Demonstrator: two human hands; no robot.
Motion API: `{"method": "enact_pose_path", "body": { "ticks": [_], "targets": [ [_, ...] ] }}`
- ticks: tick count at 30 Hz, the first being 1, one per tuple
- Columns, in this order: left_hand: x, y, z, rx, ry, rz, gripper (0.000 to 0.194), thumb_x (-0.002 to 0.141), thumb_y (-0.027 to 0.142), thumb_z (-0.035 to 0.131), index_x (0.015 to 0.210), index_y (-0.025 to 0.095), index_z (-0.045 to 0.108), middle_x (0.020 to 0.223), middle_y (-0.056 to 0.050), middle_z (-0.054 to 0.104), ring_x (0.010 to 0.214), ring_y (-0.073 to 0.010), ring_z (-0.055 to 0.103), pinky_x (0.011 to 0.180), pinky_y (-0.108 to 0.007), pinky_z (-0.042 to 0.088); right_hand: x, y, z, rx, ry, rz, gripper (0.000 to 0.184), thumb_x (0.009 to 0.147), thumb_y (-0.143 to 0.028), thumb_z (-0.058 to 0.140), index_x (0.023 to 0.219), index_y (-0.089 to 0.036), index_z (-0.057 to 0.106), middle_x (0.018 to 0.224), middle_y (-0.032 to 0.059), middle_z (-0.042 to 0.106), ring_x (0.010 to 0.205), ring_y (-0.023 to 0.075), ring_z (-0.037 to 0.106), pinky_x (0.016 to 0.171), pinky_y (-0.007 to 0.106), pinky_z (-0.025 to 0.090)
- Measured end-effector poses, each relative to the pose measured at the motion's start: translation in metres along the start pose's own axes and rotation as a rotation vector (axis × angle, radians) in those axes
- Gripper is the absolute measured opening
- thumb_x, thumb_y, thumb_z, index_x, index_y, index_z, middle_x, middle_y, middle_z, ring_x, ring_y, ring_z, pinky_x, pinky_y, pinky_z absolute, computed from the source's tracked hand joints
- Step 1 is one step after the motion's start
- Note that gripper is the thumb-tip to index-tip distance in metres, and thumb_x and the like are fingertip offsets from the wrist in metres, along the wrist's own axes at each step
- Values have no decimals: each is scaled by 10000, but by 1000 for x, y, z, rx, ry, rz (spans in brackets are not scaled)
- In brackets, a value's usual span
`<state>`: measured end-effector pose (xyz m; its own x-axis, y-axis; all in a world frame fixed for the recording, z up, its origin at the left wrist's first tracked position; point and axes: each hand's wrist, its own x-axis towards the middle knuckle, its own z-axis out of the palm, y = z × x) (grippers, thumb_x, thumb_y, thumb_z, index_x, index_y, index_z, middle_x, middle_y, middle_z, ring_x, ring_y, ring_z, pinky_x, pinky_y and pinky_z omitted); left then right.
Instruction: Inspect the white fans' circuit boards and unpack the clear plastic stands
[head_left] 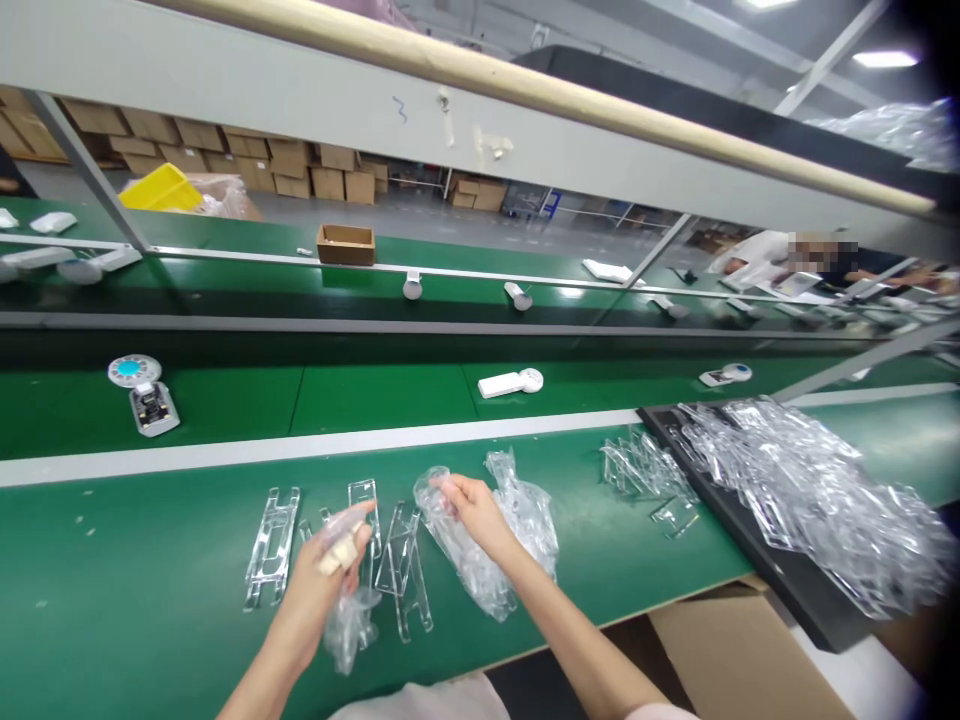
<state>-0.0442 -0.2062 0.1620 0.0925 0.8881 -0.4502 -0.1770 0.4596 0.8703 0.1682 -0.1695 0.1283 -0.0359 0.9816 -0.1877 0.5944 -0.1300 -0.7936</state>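
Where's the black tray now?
In the head view, the black tray lies at right on the green worktop, to the right of the right hand, under a heap of clear plastic pieces.

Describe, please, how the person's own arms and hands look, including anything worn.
The left forearm and right forearm are bare, with no watch or bracelet visible. A pale cloth edge, probably a sleeve, shows beside the right arm. The right hand looks ungloved; the left hand shows a cream-coloured patch, perhaps tape or a finger wrap, too blurred to tell.
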Motion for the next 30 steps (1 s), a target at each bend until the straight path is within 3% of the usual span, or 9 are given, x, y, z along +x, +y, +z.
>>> {"method": "enact_pose_path", "body": {
  "ticks": [4,8,11,14,17,20,23,27,30],
  "targets": [
    [8,3,16,144,60,91,527,591,435,739,1019,136,674,433,67,394,422,-86,323,433,-222,267,-15,-35,17,199,-26,-84,383,895,-361,335,648,-177,563,717,4,556,612,121,517,591,244,424],
    [13,2,12,88,177,142,430,546,408,768,870,134,700,423,62,414,428,-84,331,423,-214,268,-28,-55,25,318,-32,-158,358,889,-331,367,595,-181,508,711,-13,479,700,122,497,685,259,415],
    [12,2,6,-56,183,87,455,540,421,783,874,132,672,419,79,393,414,-71,320,410,-202,270,-32,-51,22,375,-160,-124,160,816,-310,533,898,-195,608,921,16,568,852,141,527,768,279,426],
    [12,3,5,-272,232,24,435,552,422,790,849,143,638,453,94,367,407,-51,303,397,-189,280,-39,-38,27,492,-293,55,502,681,-287,672,1153,-210,517,1006,46,603,810,152,583,656,266,467],
    [15,2,7,-435,298,1,423,545,379,806,852,152,623,502,100,357,421,-37,305,397,-171,287,-46,-28,38,661,-305,190,330,698,-360,614,963,-178,538,744,4,620,586,137,593,473,229,424],
    [19,-5,5,-480,308,-13,429,550,363,807,879,156,625,520,100,354,431,-34,311,408,-166,298,-46,-27,42,670,-160,215,215,709,-387,571,732,-189,492,629,-22,586,495,112,550,443,216,397],
    [18,-10,-5,-408,337,-26,537,561,412,796,1007,167,623,533,96,374,441,-39,319,420,-170,303,-42,-35,32,567,-17,150,162,754,-328,525,676,-197,470,572,-50,523,484,91,493,481,215,382],
    [1,-3,-19,-39,472,159,695,569,462,771,1194,234,570,544,73,442,454,-76,361,430,-198,319,-43,-58,14,207,39,-87,120,796,-219,498,677,-203,505,580,-58,478,546,93,457,516,210,336],
    [-16,2,-17,297,295,254,652,553,479,752,1142,230,621,552,30,526,480,-133,451,456,-241,379,-47,-81,13,123,-29,-180,122,813,-186,488,698,-205,525,583,-65,486,538,86,448,516,203,329]
  ]
}}
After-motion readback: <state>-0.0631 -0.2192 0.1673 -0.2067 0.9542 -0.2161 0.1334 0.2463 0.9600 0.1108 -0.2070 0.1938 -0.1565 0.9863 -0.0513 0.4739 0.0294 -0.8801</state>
